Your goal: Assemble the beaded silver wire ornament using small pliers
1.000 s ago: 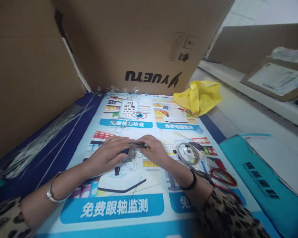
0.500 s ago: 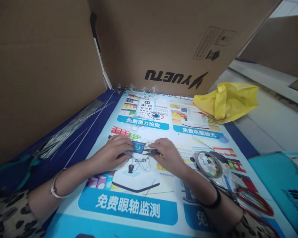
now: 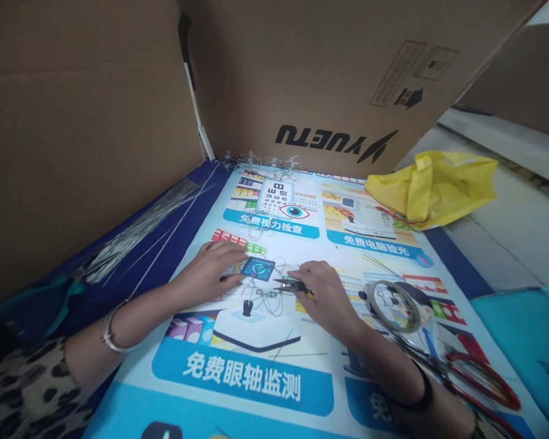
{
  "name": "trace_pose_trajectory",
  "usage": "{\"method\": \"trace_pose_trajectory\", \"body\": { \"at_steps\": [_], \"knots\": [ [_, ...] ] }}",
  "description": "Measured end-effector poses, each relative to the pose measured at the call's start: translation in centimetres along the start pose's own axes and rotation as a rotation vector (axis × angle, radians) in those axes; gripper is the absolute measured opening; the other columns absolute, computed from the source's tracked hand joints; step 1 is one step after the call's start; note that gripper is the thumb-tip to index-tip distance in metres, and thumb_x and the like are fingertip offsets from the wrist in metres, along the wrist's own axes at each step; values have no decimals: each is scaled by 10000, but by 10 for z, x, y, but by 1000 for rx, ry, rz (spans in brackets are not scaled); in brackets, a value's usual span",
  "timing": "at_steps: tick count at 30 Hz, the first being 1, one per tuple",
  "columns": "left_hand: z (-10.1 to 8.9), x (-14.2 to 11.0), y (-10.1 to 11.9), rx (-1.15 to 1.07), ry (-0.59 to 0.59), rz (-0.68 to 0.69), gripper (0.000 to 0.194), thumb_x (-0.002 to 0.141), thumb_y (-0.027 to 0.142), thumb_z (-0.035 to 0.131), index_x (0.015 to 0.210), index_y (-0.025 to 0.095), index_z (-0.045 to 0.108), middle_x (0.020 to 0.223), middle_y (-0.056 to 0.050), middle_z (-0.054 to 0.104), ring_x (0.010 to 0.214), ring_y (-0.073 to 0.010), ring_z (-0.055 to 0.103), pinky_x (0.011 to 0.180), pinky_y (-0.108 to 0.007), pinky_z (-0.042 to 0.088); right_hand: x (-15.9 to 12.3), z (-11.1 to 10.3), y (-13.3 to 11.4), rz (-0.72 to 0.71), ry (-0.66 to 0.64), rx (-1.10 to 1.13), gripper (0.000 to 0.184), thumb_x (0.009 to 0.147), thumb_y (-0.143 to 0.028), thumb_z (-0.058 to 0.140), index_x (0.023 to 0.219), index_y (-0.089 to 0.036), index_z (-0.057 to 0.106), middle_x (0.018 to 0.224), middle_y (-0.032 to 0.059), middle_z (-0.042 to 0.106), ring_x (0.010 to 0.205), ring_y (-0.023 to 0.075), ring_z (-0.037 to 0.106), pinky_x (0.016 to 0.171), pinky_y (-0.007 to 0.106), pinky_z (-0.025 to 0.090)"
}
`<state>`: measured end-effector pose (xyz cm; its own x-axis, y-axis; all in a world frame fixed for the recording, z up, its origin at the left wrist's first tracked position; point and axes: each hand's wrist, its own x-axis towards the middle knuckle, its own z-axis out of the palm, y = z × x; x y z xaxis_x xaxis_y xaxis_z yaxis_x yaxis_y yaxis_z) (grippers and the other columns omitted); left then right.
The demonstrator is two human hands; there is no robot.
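My left hand rests on the printed sheet with its fingers bent and its thumb apart from them, at the left edge of a blue square with a round pattern. Nothing clearly shows between these fingers. My right hand is closed round a small pair of pliers, whose dark jaws point left. Just by the jaws lies a looped wire piece with clear beads. Its thin loops spread over the blue square's right side and are hard to follow.
Wire pieces line the cardboard wall. A wire bundle and teal-handled tool lie left. To the right are a yellow bag, a clear roll, red-handled scissors and a teal pouch.
My hands have moved apart; the left fingers have loosened and the right hand has drawn right with the pliers. The beaded wire piece shows more fully between them. The view has shifted slightly.
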<state>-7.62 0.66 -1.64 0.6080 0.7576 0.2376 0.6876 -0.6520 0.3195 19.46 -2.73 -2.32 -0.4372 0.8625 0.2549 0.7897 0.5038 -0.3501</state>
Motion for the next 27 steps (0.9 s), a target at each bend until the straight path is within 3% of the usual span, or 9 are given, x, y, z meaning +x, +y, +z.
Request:
{"method": "trace_pose_trajectory", "body": {
  "at_steps": [9, 14, 19, 22, 27],
  "knots": [
    [1, 0, -2, -4, 33, 65, 300, 847, 315, 529, 1118, 191, 559, 1143, -77, 589, 1107, -228, 484, 937, -412, 355, -2, 0, 1, -28, 33, 73, 273, 735, -145, 579, 996, -215, 618, 938, 61, 599, 915, 210, 505, 813, 391, 417],
    [-1, 1, -1, -67, 47, 83, 303, 850, 319, 526, 1120, 185, 562, 1125, -83, 602, 1091, -223, 504, 932, -408, 373, -2, 1, 2, -14, 202, 181, 214, 791, -227, 568, 1003, -222, 598, 950, 55, 624, 922, 181, 557, 810, 337, 462],
    [0, 1, -2, -110, 117, 109, 269, 852, 288, 520, 1094, 186, 574, 1092, -82, 624, 1059, -215, 536, 921, -406, 397, 2, -6, -1, 142, 349, 272, 157, 842, -299, 498, 941, -234, 601, 920, 37, 648, 866, 169, 602, 787, 318, 482],
    [-2, 1, 0, -137, 149, 135, 227, 855, 258, 511, 1054, 184, 591, 1052, -77, 641, 1020, -204, 558, 911, -398, 410, 4, -10, -2, 201, 342, 343, 148, 849, -302, 484, 898, -227, 601, 879, 27, 644, 819, 157, 605, 753, 297, 485],
    [-5, 1, 2, -140, 185, 175, 190, 852, 220, 511, 1014, 183, 603, 997, -65, 655, 982, -193, 566, 896, -388, 418, 5, -6, 0, 108, 304, 379, 115, 817, -266, 533, 899, -228, 604, 876, 28, 627, 829, 152, 591, 750, 293, 483]
  ]
}}
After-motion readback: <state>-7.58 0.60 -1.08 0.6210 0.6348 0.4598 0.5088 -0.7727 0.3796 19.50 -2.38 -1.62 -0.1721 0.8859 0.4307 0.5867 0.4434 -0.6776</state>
